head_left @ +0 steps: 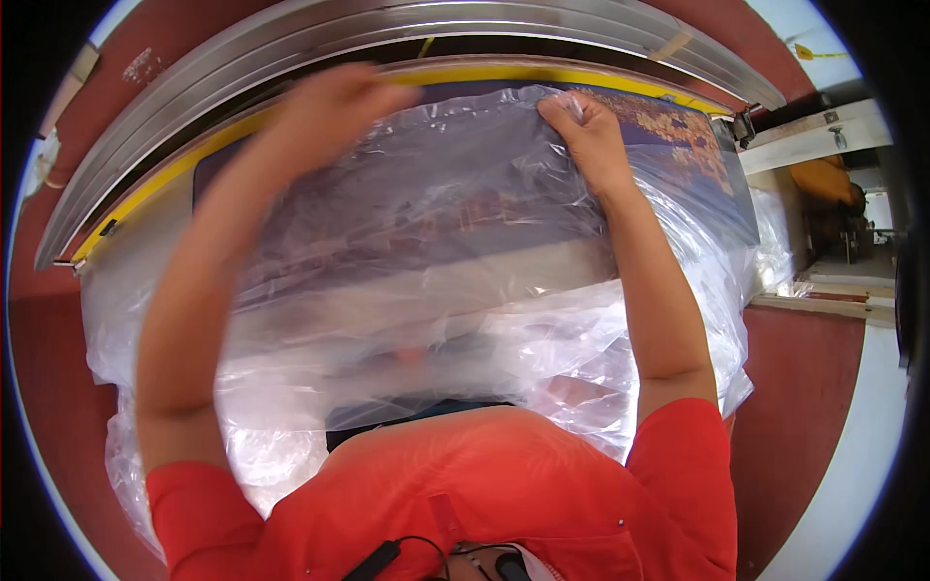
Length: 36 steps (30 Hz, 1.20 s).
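Observation:
A thin clear plastic bag or sheet (455, 174) stretches across the middle, its far edge raised. My right hand (593, 140) pinches that edge near its right end, thumb against fingers. Beyond the far left part of the plastic is my left hand (339, 107), smeared by motion, so its fingers cannot be made out. Beneath and beyond the plastic lies a dark blue cloth-like piece (635, 107) with a gold floral pattern at its right end. Much of it shows only through the film.
More crumpled clear plastic (572, 329) spreads toward my body and over both sides. A yellow strip (465, 74) and a long ribbed metal rail (387, 29) run along the far edge. At the right stands a white metal frame part (819, 140). The floor (794, 387) is dark red.

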Available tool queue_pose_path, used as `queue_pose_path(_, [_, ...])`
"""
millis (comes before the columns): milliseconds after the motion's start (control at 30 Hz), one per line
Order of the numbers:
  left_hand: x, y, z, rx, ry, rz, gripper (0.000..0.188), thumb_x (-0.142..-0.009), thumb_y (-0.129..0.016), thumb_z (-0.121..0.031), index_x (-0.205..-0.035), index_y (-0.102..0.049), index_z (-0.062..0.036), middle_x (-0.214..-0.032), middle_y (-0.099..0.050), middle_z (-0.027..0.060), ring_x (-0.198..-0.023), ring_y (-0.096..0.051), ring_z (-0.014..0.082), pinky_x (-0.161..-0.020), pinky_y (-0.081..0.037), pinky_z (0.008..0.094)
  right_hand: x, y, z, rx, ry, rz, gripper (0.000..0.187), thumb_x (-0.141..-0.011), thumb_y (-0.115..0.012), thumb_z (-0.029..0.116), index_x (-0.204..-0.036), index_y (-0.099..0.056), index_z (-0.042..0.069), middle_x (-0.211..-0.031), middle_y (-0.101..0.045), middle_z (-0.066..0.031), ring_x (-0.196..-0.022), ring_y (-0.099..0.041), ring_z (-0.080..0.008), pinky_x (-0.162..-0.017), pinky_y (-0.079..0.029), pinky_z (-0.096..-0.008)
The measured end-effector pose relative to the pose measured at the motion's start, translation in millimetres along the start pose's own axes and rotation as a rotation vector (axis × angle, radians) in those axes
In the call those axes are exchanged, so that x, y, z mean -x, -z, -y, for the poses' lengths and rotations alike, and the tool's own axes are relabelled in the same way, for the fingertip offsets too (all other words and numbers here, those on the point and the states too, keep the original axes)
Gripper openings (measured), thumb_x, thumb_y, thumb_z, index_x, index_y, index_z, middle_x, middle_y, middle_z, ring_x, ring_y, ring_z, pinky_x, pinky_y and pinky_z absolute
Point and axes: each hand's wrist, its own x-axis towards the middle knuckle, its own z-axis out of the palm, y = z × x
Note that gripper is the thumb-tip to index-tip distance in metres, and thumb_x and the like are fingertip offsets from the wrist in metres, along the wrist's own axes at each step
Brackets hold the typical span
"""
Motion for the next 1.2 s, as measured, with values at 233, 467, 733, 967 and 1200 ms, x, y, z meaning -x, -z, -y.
queue_pose_path(233, [-24,-94,-29,0.638,-0.124,-0.123,0.019,-0.073,-0.055,-0.022,-0.073,-0.055,-0.0037,-0.063,-0.05,-0.0005,-0.058,-0.045,0.0095,-0.054,-0.037,0.0233,6,-7,8,0.359,0.238,0.101,0.014,-0.074,-0.057,0.019,-0.077,-0.056,0.005,-0.062,-0.05,0.0036,-0.058,-0.043,-0.0039,-0.052,-0.035,-0.0193])
queue_pose_path(467, [223,111,213,0.192,0.387,-0.322,0.016,-0.077,-0.051,-0.016,-0.086,-0.052,-0.0022,-0.08,-0.048,-0.0002,-0.076,-0.043,0.0081,-0.069,-0.034,0.02,63,-48,51,0.685,0.451,0.453,0.022,-0.071,-0.056,0.031,-0.07,-0.054,0.01,-0.054,-0.051,-0.0067,-0.049,-0.05,-0.0236,-0.048,-0.038,-0.0322])
queue_pose_path(733, [473,239,283,-0.419,1.175,-0.175,0.025,-0.082,-0.041,-0.021,-0.098,-0.05,-0.0039,-0.094,-0.052,0.0083,-0.086,-0.048,0.0186,-0.075,-0.036,0.0258,92,28,100,0.766,0.308,0.818,0.019,-0.073,-0.05,0.02,-0.085,-0.052,0.005,-0.074,-0.054,-0.0111,-0.064,-0.054,-0.0207,-0.056,-0.042,-0.0323])
queue_pose_path(967, [300,221,389,-0.564,0.606,-0.715,0.025,-0.082,-0.039,-0.021,-0.096,-0.048,-0.0029,-0.092,-0.052,0.0143,-0.083,-0.05,0.0267,-0.07,-0.039,0.0324,95,320,217,1.595,0.465,-0.639,0.03,-0.08,-0.043,0.025,-0.096,-0.052,0.001,-0.092,-0.055,-0.0076,-0.08,-0.05,-0.0151,-0.072,-0.04,-0.0301])
queue_pose_path(1200, [330,247,468,-0.998,0.727,-0.569,0.027,-0.08,-0.038,-0.023,-0.096,-0.047,-0.0039,-0.091,-0.053,0.0177,-0.083,-0.051,0.0335,-0.068,-0.039,0.0404,65,178,10,1.693,0.577,-0.027,0.062,-0.076,-0.038,0.046,-0.121,-0.021,0.006,-0.124,-0.023,-0.0158,-0.111,-0.024,-0.0324,-0.09,-0.02,-0.0415])
